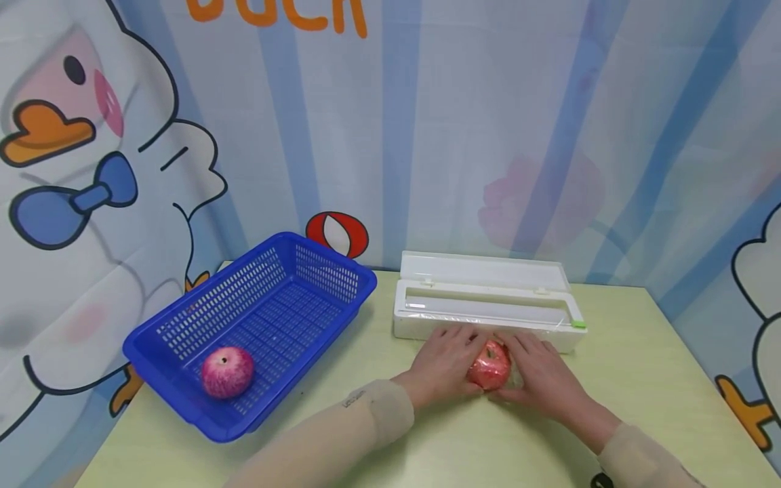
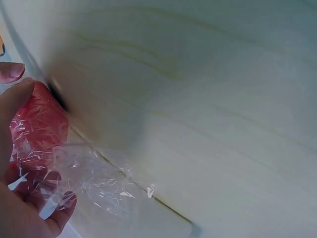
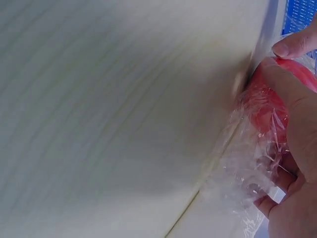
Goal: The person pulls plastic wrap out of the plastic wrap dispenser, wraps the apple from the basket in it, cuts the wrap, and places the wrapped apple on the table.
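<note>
A red apple sits on the table between both hands, with clear cling film around it. My left hand holds its left side, and the right hand holds its right side, with the fingers bent around it. In the left wrist view, loose crinkled film spreads out from the apple past the fingertips. The right wrist view shows film bunched beside the apple on that side too. Directly behind the hands is a white cling film dispenser, its lid raised.
A blue plastic basket with slotted walls stands at the left of the table. Inside it lies a pinkish-red apple. Behind the table hangs a printed curtain. A small black object shows near the right sleeve.
</note>
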The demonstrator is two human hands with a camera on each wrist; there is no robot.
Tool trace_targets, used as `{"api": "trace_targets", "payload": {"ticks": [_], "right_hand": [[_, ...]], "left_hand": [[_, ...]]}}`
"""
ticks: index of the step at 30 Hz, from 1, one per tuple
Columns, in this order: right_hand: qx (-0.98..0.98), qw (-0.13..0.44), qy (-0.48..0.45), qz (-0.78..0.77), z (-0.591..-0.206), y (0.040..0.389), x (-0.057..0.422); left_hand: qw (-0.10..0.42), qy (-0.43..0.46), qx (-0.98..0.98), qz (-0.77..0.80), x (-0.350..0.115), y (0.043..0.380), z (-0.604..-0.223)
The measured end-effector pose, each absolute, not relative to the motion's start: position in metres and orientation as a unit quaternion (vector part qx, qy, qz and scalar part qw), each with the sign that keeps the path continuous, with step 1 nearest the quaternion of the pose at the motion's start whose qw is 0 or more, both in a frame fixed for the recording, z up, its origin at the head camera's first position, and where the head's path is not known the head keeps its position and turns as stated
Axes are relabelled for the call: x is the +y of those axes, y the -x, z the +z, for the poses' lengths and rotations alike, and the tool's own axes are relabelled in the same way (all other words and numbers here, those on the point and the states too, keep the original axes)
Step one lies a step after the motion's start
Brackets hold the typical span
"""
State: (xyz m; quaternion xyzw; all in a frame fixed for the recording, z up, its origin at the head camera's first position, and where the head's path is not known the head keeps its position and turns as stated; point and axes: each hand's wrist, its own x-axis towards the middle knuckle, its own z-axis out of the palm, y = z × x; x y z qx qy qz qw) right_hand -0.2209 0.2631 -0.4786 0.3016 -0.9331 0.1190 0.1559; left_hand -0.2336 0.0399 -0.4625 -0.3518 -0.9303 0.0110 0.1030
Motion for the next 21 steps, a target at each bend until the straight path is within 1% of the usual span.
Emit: {"api": "trace_targets", "payload": {"ticks": [4,8,11,15,21], "right_hand": [[-0.924,0.179,-0.315,0.123,-0.480,0.220,0.270],[-0.917,0.196,-0.324,0.124,-0.481,0.216,0.277],[-0.923,0.186,-0.317,0.119,-0.480,0.212,0.283],[-0.931,0.164,-0.303,0.116,-0.479,0.207,0.291],[-0.928,0.166,-0.312,0.122,-0.476,0.203,0.303]], "left_hand": [[0.096,0.345,-0.934,0.007,0.039,0.233,-0.461],[0.079,0.339,-0.937,0.008,0.039,0.232,-0.459],[0.067,0.335,-0.940,0.008,0.039,0.233,-0.456],[0.069,0.341,-0.937,0.005,0.038,0.235,-0.451],[0.074,0.358,-0.931,-0.002,0.039,0.241,-0.438]]}}
